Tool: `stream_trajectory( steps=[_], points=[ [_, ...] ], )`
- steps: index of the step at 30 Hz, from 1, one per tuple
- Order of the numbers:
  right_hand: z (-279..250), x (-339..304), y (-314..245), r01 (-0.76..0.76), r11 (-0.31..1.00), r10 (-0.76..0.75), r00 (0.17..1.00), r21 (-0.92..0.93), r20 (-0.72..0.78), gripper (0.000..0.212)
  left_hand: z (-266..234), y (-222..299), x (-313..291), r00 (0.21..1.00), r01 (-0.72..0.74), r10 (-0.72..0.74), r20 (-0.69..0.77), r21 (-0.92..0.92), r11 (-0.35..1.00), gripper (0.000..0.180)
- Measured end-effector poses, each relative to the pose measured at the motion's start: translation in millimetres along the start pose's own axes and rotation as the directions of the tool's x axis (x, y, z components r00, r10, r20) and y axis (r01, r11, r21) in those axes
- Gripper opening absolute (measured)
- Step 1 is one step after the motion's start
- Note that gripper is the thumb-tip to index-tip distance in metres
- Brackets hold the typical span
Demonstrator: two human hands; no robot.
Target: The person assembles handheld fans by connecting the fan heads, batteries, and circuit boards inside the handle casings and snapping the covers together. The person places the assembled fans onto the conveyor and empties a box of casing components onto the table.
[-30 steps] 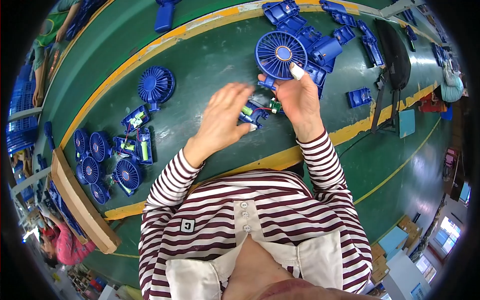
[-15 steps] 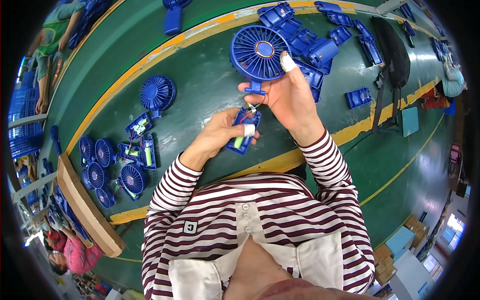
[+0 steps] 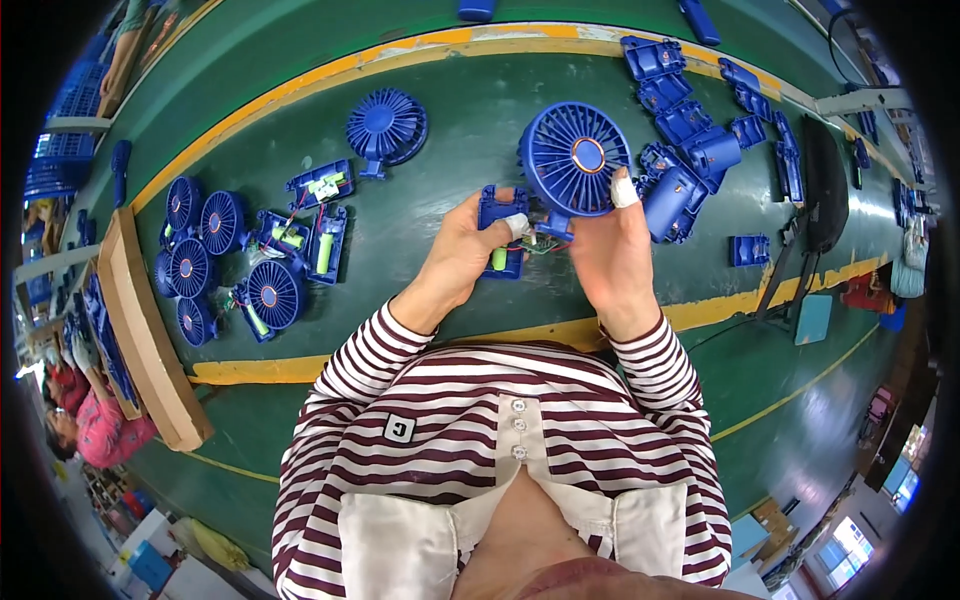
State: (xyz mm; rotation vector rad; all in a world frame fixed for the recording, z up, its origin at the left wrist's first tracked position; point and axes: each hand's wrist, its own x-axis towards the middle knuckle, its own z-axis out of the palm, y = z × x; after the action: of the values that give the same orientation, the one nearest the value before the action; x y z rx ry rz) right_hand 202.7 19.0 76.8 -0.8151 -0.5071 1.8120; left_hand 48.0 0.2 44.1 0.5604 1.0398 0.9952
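My left hand (image 3: 458, 248) is closed on an open blue handle shell (image 3: 489, 210), thumb across it. A green battery cell (image 3: 499, 259) lies in the lower part of the shell. My right hand (image 3: 614, 262) grips a round blue fan head (image 3: 575, 155) by its rim and neck, the thumb on its right side. A small circuit board (image 3: 543, 243) with thin wires shows between the shell and the fan's neck. Both thumbs have white wrapping. The two parts are held side by side just above the green table (image 3: 450, 130); fingers partly hide where they meet.
Several blue fans (image 3: 190, 268) and shells with green cells (image 3: 326, 245) lie at left, beside a cardboard tray (image 3: 150, 330). Another fan head (image 3: 386, 128) lies farther back. Empty blue shells (image 3: 690, 150) are piled at right, near a black bag (image 3: 826, 185). Other people sit at far left.
My right hand has lowered the fan head and brought it beside the shell. The shell has turned more upright in my left hand. The whole view has shifted.
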Motion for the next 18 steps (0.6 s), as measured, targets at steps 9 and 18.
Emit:
stream_trajectory(
  steps=[9,18],
  points=[
    [3.7,22.5,22.3,0.202,0.963,-0.203,0.979,-0.180,0.015,0.037,3.7,17.3,-13.1,0.993,-0.002,0.000,0.118,0.020,1.000,0.026],
    [-10.0,31.5,10.3,0.055,0.984,-0.039,0.995,-0.170,0.096,0.032,-12.6,13.4,-8.1,0.983,-0.107,0.086,0.164,0.126,0.986,0.033]
  ],
)
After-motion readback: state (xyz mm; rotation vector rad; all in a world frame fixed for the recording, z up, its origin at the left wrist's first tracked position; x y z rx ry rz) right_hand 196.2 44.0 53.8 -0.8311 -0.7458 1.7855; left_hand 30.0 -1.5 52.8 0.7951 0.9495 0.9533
